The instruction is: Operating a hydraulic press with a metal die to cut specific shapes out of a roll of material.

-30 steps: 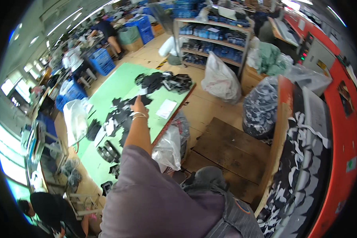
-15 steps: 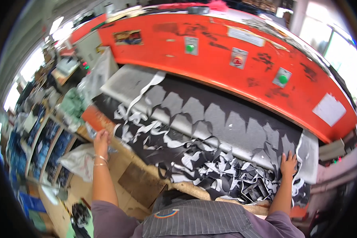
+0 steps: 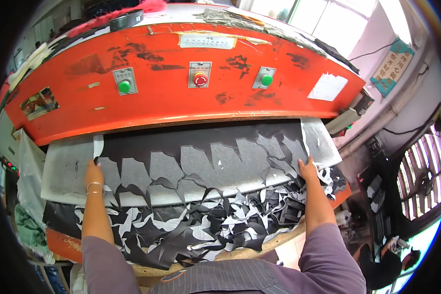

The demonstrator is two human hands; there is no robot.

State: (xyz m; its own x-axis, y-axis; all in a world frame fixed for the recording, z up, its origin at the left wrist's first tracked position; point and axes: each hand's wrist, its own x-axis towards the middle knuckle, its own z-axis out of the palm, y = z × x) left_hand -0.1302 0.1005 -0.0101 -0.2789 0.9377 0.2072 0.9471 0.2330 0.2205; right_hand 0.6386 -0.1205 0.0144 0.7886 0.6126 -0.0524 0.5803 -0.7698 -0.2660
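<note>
A dark sheet material (image 3: pixel 201 134) with a pale underside lies across a worn grey cutting board (image 3: pixel 66 169). Jagged cutouts run along its near side, baring the grey surface. My left hand (image 3: pixel 94 172) is closed on the sheet's left edge, beside a turned-up white strip (image 3: pixel 98 145). At the right edge, my right hand (image 3: pixel 308 170) pinches the sheet next to another narrow white strip (image 3: pixel 306 139). Both arms reach over a heap of black and white offcuts (image 3: pixel 201 225), and parts of the fingers are hard to make out.
Beyond the board rises an orange press beam (image 3: pixel 166 93) with two green buttons (image 3: pixel 124 86) and a red button (image 3: pixel 200 79). A dark open-framed block (image 3: pixel 292 210) sits among the offcuts. Plastic bags (image 3: pixel 32 181) hang at left. Another person (image 3: pixel 384 264) is at far lower right.
The view has swung to the right. My left hand has gone from the orange corner at the near left to the sheet's left edge. My right hand now grips the right edge.
</note>
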